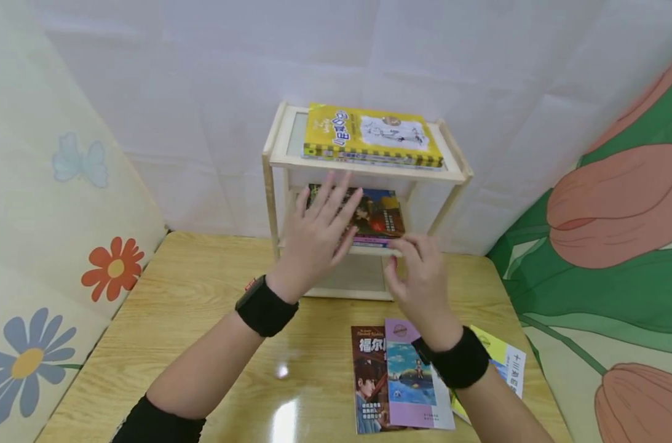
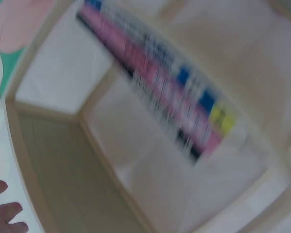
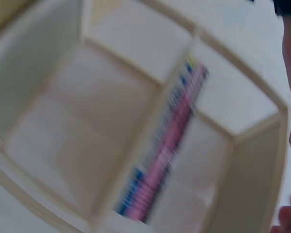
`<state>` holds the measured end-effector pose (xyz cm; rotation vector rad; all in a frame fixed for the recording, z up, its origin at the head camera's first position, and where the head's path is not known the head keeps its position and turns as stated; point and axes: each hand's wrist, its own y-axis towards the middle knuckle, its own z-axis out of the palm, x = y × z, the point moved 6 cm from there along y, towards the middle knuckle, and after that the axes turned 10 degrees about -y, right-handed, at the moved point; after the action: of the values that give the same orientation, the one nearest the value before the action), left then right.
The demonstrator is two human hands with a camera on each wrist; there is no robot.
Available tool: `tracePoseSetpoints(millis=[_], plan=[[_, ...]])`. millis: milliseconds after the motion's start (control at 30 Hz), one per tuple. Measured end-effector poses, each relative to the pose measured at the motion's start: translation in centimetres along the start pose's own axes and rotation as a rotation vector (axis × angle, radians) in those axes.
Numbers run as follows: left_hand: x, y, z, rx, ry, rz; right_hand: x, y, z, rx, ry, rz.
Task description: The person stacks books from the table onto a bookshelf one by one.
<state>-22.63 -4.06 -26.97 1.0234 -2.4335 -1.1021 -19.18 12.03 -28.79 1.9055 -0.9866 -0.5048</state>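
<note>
A small wooden shelf stands against the back wall. On its middle board lies a stack of books, the top one dark-covered. In the left wrist view pink and blue-white spines of this stack are blurred. My left hand hovers before the stack with its fingers spread and straight, hiding its left part. At the stack's right front corner my right hand has thumb and fingers loosely bent, with a gap and nothing visible between them. Whether its fingertips touch the books or board I cannot tell.
Yellow books lie stacked on the top board. On the wooden table in front are a brown comic-style book, a purple-edged book overlapping it, and a yellow book partly behind my right wrist. Floral panels flank both sides.
</note>
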Motion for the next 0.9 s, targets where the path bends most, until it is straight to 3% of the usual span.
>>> tracePoseSetpoints(millis=[100, 200, 300, 400, 567, 700, 900], plan=[[-1.8, -3.1, 2.5, 0.089, -0.056, 0.054, 0.1, -5.2, 2.2, 0.286, -0.082, 0.086], [-3.2, -6.7, 5.9, 0.276, -0.084, 0.044, -0.2, -11.0, 4.2, 0.582, -0.167, 0.183], [-4.7, -10.4, 9.3, 0.453, -0.077, 0.037, -0.3, -16.1, 5.1, 0.774, -0.228, 0.268], [-6.2, -13.5, 12.0, 0.579, -0.067, 0.051, -0.2, -19.9, 5.4, 0.900, -0.267, 0.335], [-8.5, -17.3, 15.3, 0.747, -0.106, 0.064, -0.1, -24.0, 5.8, 1.094, -0.313, 0.442], [-9.8, -19.1, 16.5, 0.845, -0.141, 0.058, -0.6, -26.0, 5.9, 1.206, -0.347, 0.527], [-10.5, -20.5, 17.4, 0.922, -0.195, 0.029, -1.0, -27.5, 6.0, 1.234, -0.335, 0.554]])
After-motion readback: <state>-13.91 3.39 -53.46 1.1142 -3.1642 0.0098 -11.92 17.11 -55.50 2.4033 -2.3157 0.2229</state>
